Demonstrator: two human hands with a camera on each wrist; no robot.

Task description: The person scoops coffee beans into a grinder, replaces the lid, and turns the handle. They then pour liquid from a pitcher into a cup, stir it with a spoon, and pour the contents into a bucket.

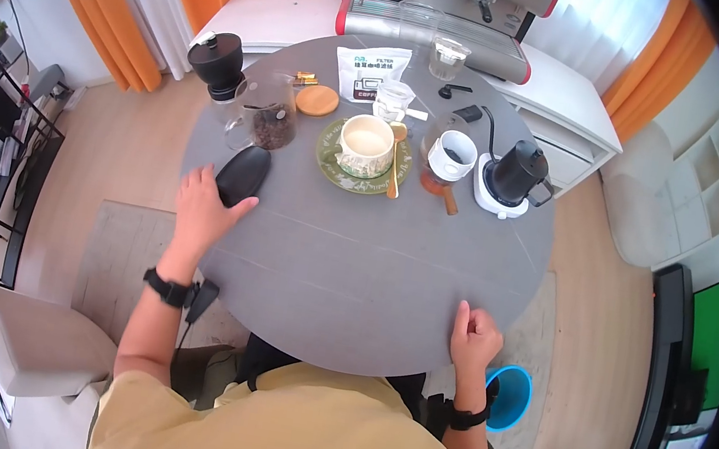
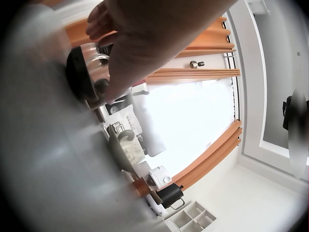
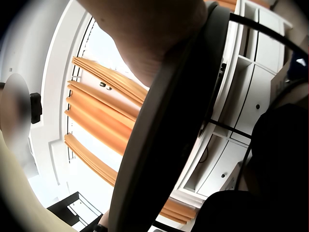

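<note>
My left hand [image 1: 206,209] is at the left of the grey round table, its thumb and fingers spread about the near end of a smooth black oval dish [image 1: 243,174]. In the left wrist view the dish [image 2: 77,76] sits just past the hand [image 2: 130,53]. Behind it stands a clear glass jug [image 1: 274,126] with coffee beans inside. At the table's right front edge my right hand [image 1: 478,337] rests with nothing in it, fingers loosely curled and thumb pointing up. The right wrist view is mostly blocked by the dark table edge [image 3: 164,125].
A cream cup [image 1: 366,144] and wooden spoon [image 1: 396,163] are on a green saucer [image 1: 328,162]. Left stands a black grinder [image 1: 216,61] near a wooden lid [image 1: 316,101]. Right are a white dripper [image 1: 448,165] and black kettle [image 1: 516,175]. A coffee bag [image 1: 355,66] stands behind.
</note>
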